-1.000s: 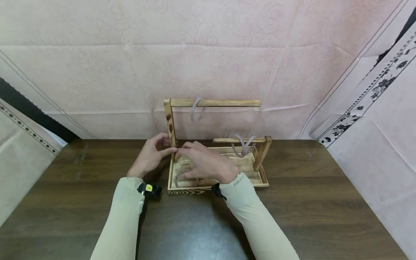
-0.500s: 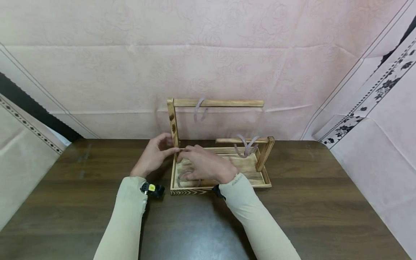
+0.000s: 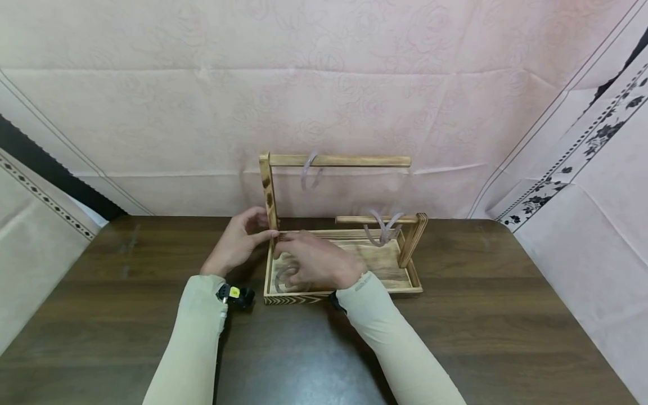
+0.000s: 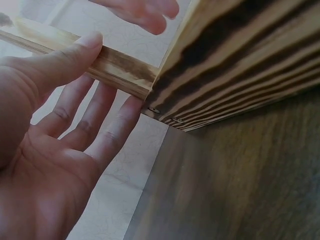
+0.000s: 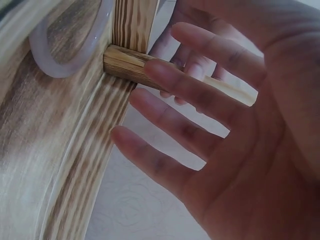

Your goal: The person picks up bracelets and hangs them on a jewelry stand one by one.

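A wooden stand has a shallow tray point(image 3: 293, 300), a tall post point(image 3: 269, 188) at its left and a shorter post point(image 3: 412, 242) at its right. Each post carries a bar. My left hand point(image 3: 235, 242) grips the tall post near its foot, thumb point(image 4: 75, 55) on one side and fingers behind. My right hand point(image 3: 324, 261) reaches over the tray's left part. In the right wrist view its fingers point(image 5: 185, 92) are spread and loosely bent beside the post, holding nothing; whether they touch it I cannot tell. A translucent bangle point(image 3: 278, 277) lies in the tray below that hand.
One translucent bangle point(image 3: 305, 175) hangs on the upper bar point(image 3: 359, 161). On the lower bar point(image 3: 351, 219) hang what look like two more bangles point(image 3: 372, 238). The stand sits near the far edge of a brown table point(image 3: 506, 315), before a pale patterned cloth point(image 3: 202, 124).
The right hand has shifted very slightly down beside the post. My left hand keeps its grip on the post. The whole view drifted a little, while the stand and bangles stay put.
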### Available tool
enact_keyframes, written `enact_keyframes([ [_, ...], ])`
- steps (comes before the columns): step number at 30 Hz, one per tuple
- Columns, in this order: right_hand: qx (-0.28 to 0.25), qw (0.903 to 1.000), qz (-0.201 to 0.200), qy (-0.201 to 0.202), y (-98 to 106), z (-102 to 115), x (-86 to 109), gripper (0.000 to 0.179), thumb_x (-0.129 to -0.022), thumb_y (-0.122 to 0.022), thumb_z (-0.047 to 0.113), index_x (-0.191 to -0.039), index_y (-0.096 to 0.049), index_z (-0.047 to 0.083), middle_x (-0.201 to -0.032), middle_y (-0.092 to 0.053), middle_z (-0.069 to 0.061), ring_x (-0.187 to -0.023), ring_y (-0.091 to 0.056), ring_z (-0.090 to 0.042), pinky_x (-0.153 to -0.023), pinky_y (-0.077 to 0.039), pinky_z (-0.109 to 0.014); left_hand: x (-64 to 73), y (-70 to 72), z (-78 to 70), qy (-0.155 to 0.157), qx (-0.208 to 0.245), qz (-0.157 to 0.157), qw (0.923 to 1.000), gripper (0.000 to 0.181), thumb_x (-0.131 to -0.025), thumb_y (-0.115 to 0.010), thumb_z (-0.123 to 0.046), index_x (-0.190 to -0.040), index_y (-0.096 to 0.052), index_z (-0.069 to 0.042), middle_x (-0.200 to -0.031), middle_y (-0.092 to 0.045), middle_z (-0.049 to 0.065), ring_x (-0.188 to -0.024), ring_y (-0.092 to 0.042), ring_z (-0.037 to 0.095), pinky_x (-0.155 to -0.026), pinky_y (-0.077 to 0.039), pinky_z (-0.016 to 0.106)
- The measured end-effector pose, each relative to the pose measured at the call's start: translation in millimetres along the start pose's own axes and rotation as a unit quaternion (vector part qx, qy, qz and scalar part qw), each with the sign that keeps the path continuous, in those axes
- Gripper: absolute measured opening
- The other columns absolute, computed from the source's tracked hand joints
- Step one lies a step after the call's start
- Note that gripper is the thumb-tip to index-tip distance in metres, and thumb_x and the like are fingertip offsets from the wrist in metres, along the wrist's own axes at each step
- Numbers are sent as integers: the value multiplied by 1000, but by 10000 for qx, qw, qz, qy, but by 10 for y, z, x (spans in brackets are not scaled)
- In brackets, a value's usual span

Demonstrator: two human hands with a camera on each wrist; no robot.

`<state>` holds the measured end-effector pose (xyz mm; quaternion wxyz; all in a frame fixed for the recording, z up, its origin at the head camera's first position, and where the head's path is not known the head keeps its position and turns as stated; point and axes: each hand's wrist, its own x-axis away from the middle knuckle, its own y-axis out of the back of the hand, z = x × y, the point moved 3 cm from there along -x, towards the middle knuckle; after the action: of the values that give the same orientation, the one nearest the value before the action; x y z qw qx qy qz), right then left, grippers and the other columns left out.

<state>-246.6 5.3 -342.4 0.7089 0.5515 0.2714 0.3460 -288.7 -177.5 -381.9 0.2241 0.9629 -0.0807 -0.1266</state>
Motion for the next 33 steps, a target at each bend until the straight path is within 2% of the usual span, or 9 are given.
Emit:
enact_keyframes([
  [7, -92, 9998, 180, -53, -58, 8, -2, 51, -77, -88, 25, -124, -68, 22, -124, -66, 0, -109, -62, -17, -97, -50, -32, 10, 2, 15, 24, -37, 22, 10000, 29, -94, -74, -13, -121, -64, -8, -115, -69, 12, -107, -65, 24, -91, -49, 32],
  [21, -1, 9986, 405, -326, -154, 4, -19, 57, -78, -88, 28, -130, -66, 23, -132, -63, 2, -115, -60, -16, -104, -48, -32, 15, 6, 20, 112, -24, 20, 9999, 31, -93, -75, -16, -121, -64, -9, -116, -69, 12, -105, -64, 25, -91, -49, 34],
  [26, 157, 9988, 406, -214, -191, 10, -45, 57, -77, -89, 25, -129, -67, 22, -131, -64, 1, -116, -61, -17, -106, -48, -33, 12, 7, 31, 94, -76, -12, 9999, 29, -94, -75, -16, -120, -64, -10, -114, -69, 11, -104, -64, 23, -91, -49, 34],
  [33, 271, 9991, 293, -128, -216, 19, -73, 50, -76, -88, 17, -122, -70, 21, -125, -65, 0, -112, -62, -19, -102, -49, -33, 2, 3, 3, 99, -56, 21, 9999, 30, -94, -74, -17, -121, -64, -9, -115, -68, 12, -106, -64, 25, -93, -49, 37],
])
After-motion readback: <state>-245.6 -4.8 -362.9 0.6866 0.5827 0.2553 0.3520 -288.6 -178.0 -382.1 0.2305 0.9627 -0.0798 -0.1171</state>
